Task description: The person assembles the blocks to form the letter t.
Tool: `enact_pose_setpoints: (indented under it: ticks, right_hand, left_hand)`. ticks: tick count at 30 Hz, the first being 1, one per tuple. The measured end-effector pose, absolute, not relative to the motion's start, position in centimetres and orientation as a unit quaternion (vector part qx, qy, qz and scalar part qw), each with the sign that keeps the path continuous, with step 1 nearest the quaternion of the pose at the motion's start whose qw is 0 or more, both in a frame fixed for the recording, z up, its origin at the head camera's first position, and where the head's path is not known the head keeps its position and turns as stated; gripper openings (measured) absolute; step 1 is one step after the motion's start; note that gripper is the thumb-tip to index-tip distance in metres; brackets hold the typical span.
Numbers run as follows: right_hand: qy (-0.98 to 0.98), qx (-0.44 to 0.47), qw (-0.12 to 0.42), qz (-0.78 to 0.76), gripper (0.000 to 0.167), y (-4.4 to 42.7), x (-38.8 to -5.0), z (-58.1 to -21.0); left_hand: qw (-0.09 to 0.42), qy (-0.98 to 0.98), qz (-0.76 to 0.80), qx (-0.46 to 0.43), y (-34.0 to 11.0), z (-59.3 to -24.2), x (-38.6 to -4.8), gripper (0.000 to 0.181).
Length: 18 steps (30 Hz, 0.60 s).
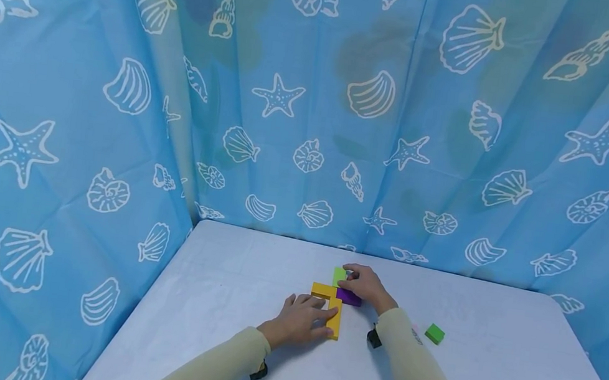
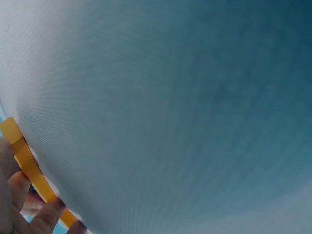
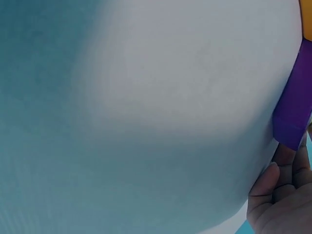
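Much blue curtaining [image 1: 322, 129] borders the table [image 1: 509, 370], left hand [image 1: 295, 322] spread, right [image 1: 367, 284] pinching lime block [image 1: 338, 276].

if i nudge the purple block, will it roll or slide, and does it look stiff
The purple block looks stiff, given its straight edges and flat faces. Lying flat on the white table, it would probably slide rather than roll. It may also shift the yellow blocks close beside it.
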State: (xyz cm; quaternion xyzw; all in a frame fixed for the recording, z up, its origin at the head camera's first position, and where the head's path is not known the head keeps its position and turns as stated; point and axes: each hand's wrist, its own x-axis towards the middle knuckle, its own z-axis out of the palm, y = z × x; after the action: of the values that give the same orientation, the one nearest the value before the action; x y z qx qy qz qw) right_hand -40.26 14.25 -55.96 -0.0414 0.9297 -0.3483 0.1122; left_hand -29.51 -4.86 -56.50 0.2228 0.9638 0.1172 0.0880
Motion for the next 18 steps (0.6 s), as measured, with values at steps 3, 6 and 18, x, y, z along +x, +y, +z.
enact_pose_setpoints:
  ticks: [3,6,18]
  right_hand:
    - [0.929,-0.039,0.111,-0.35,0.054,14.23,-40.3,-56.06]
    - [0.929,-0.037,0.109,-0.352,0.054,14.2,-40.29,-56.14]
    - [0.921,-0.024,0.122,-0.37,0.064,14.55,-40.06,-55.83]
  left_hand:
    - [0.089,0.963,0.119,0.224,-4.88,-56.39,-29.44,0.057]
    - [0.089,0.963,0.121,0.225,-4.92,-56.23,-29.36,0.056]
    - [0.088,0.962,0.125,0.227,-4.97,-55.99,-29.2,0.056]
